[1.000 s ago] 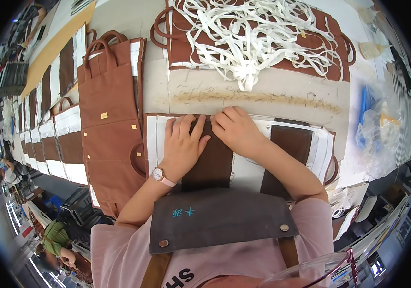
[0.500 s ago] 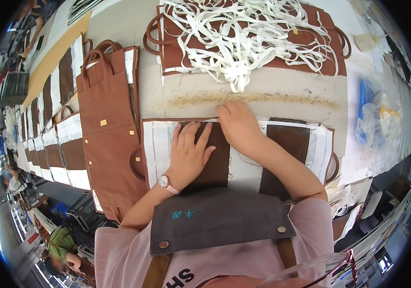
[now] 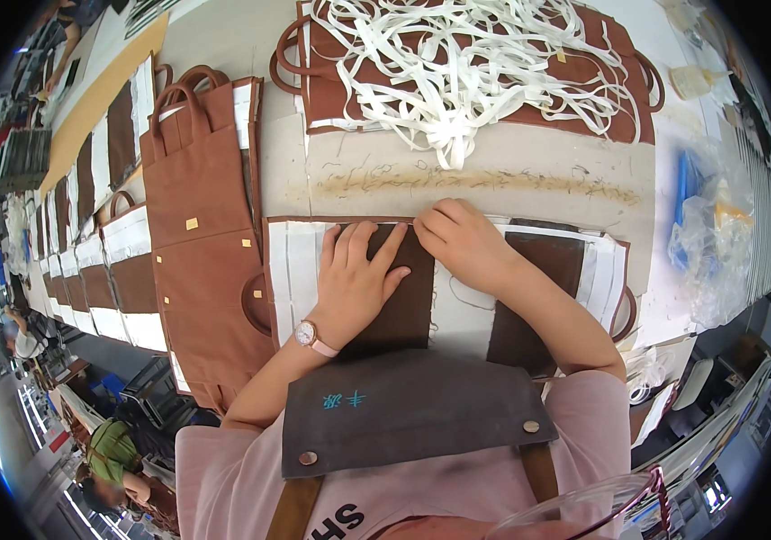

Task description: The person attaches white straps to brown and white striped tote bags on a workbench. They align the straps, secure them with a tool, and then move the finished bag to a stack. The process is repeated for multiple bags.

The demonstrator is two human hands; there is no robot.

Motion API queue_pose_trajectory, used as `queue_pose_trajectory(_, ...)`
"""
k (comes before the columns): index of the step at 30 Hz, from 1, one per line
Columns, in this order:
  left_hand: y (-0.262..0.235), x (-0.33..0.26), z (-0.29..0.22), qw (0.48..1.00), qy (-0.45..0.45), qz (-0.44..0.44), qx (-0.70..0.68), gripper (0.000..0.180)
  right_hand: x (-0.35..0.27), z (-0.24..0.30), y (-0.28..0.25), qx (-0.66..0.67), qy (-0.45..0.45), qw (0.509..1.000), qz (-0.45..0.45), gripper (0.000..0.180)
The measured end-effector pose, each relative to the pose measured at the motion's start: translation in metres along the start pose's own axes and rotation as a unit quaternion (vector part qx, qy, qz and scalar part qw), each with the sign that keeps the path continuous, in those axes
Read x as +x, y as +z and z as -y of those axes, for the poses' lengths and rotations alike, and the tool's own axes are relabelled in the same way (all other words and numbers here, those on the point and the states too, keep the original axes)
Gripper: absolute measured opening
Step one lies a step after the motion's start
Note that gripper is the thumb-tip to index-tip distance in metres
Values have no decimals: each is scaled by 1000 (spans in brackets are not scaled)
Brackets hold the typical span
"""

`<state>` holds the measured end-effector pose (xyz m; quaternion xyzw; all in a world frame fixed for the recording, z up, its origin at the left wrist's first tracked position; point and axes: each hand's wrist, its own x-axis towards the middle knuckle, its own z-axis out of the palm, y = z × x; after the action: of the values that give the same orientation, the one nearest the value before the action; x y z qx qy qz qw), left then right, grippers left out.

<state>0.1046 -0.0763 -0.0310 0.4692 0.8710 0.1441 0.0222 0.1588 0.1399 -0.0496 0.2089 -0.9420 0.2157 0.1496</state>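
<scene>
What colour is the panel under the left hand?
Dark brown; the panel shows best in the head view.

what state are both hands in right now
Left hand: open, laid on the panel.
Right hand: curled at the panel's far edge; grip cannot be told.

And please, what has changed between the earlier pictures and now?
Compared with the first picture, the left hand and right hand have both shifted slightly right along the far edge of the brown-and-white fabric panel. The tangled pile of white tape strips and the long brown piece with loop handles stayed in place.
</scene>
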Motion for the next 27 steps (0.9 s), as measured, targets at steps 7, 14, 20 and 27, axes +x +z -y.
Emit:
queue_pose_trajectory(7,3,1,2,1000,8,-18,-7,55,-2,0,2,27,17,999,5,21)
queue_pose_trajectory(14,5,2,2,999,-1,-38,-30,56,3,5,12,118,125,984,-44,26)
queue_pose_trajectory(20,2,5,5,1000,-2,-26,-10,59,-1,7,11,14,37,999,-28,28)
queue_pose_trajectory(27,-15,-7,32,997,-23,-16,76,56,-1,15,8,-43,46,998,-11,33)
